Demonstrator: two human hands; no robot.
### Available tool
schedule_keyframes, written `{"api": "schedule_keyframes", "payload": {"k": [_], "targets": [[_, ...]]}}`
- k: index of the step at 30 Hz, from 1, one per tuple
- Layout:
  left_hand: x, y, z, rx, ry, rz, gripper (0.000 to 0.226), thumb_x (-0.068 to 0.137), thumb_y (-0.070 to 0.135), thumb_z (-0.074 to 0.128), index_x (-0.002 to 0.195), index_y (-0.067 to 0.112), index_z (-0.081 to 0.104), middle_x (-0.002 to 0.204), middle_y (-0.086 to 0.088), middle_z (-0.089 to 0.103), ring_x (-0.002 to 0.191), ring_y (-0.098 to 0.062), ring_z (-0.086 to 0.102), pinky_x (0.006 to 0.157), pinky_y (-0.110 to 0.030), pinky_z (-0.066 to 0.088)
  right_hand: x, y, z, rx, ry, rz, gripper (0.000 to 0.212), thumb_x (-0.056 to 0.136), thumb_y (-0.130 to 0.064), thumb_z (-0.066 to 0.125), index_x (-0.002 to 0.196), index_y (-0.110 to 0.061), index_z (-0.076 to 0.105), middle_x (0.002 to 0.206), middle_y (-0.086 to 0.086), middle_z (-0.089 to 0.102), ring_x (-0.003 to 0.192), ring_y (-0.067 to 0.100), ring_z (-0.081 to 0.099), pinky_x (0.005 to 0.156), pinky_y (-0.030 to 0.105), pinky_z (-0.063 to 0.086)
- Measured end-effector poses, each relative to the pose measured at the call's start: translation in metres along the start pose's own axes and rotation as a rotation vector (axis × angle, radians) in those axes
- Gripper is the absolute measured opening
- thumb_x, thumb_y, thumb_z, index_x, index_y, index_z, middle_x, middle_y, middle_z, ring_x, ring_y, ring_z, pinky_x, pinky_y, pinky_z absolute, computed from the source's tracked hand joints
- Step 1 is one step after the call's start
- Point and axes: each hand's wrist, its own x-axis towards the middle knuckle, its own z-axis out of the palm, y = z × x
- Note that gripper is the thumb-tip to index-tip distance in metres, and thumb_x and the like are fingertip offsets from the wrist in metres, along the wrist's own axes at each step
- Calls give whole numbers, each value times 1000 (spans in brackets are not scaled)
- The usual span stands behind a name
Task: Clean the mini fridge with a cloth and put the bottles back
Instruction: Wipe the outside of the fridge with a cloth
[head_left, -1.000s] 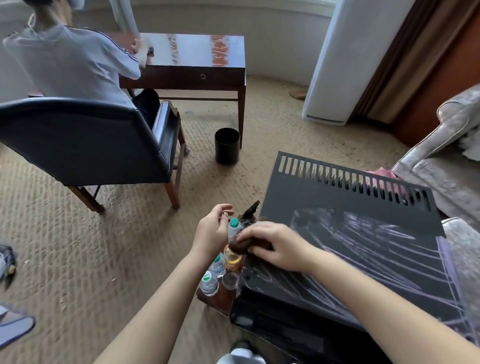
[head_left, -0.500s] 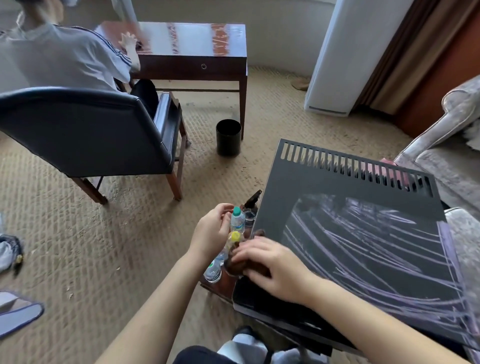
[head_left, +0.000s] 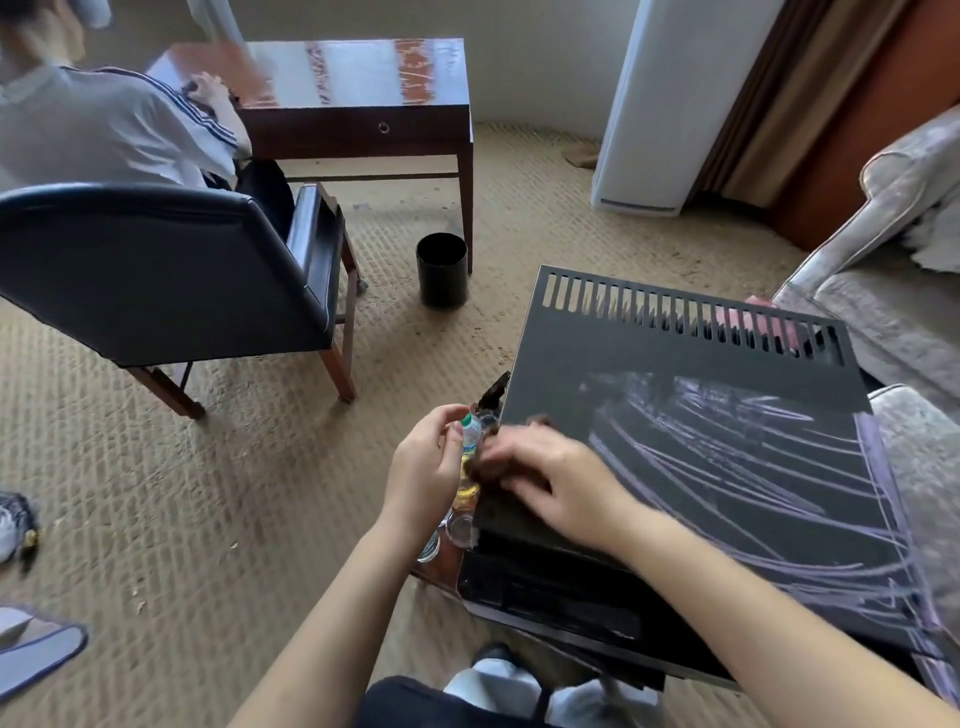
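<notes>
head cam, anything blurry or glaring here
Head view: the right hand is smeared by motion blur at the mini fridge edge; the left hand is sharper. Window glare washes the desk top; wide-angle bending curves the edges.

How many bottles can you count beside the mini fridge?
4 can be told: a green-capped bottle at the left hand, a yellow one below it, and two clear ones nearer the camera. The hands may hide more.

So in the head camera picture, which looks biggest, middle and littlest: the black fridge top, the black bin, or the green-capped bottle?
1. Fridge top, biggest, though it's also nearest.
2. Bin, farther away, so it looks smaller than it is.
3. Bottle, littlest.
</notes>
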Motion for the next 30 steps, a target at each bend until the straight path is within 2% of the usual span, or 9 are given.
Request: {"api": "schedule_keyframes", "payload": {"k": [5, 7, 9, 14, 17, 20, 22, 27, 30], "targets": [[0, 7, 6, -4, 4, 15, 36, 93, 33, 39, 115, 17, 63, 109, 6, 66, 100, -6, 59, 87, -22, 46, -38, -4, -1, 91, -203, -144, 27, 92, -17, 62, 118, -18, 65, 129, -9, 60, 131, 3, 44, 113, 24, 29], [-2, 11, 12, -25, -12, 29, 36, 93, 32, 40, 116, 17, 63, 111, 7, 65, 104, -8, 59, 92, -25, 46, -18, 15, -19, 111, -167, -110, 29, 89, -11, 64, 117, -16, 66, 125, -6, 63, 126, 8, 51, 110, 28, 35], [-1, 14, 19, -6, -22, 57, 33, 94, 28, 42, 116, 14, 63, 113, 6, 63, 109, -12, 58, 96, -26, 44, 11, 43, -38, 49, 39, 38, 31, 88, -9, 65, 117, -17, 65, 122, -5, 64, 119, 12, 56, 106, 33, 40], [21, 23, 38, 145, -46, 73, 25, 98, 15, 46, 118, 10, 60, 119, -2, 62, 114, -18, 52, 93, -17, 33, 67, 73, -45, -217, 590, 670, 27, 94, -17, 53, 120, -15, 62, 124, 5, 63, 115, 26, 53, 100, 32, 37], [35, 30, 49, 170, -15, 34, 29, 97, 14, 44, 122, 6, 57, 124, -8, 59, 117, -25, 51, 100, -30, 37, 78, 45, -17, -166, 481, 523, 31, 92, -16, 54, 122, -16, 62, 126, 3, 62, 117, 23, 52, 104, 31, 34], [44, 34, 56, 266, 0, -21, 22, 97, 17, 42, 110, 4, 54, 110, -14, 61, 106, -33, 54, 88, -45, 44, 60, 32, -10, -153, 235, 280, 35, 91, -15, 57, 126, -18, 60, 130, 0, 60, 124, 17, 49, 108, 26, 31], [49, 36, 58, 406, -4, -6, 22, 97, 20, 42, 108, 5, 54, 108, -13, 60, 102, -34, 54, 83, -45, 43, 48, 48, -30, -182, 265, 283, 34, 91, -17, 59, 125, -22, 61, 129, -4, 61, 121, 14, 52, 104, 25, 35], [61, 40, 69, 476, -22, 177, 35, 93, 23, 49, 122, 5, 56, 132, -10, 55, 122, -30, 49, 101, -46, 36, -4, 119, -100, -277, 702, 717, 28, 93, -16, 55, 120, -19, 63, 120, 6, 65, 108, 27, 59, 91, 29, 43], [60, 37, 73, 461, -90, 196, 35, 95, 22, 49, 126, 7, 55, 142, -9, 47, 127, -29, 44, 103, -43, 35, -31, 148, -131, -326, 848, 1011, 29, 94, -16, 51, 121, -12, 60, 123, 17, 61, 111, 36, 55, 93, 36, 42]]}}
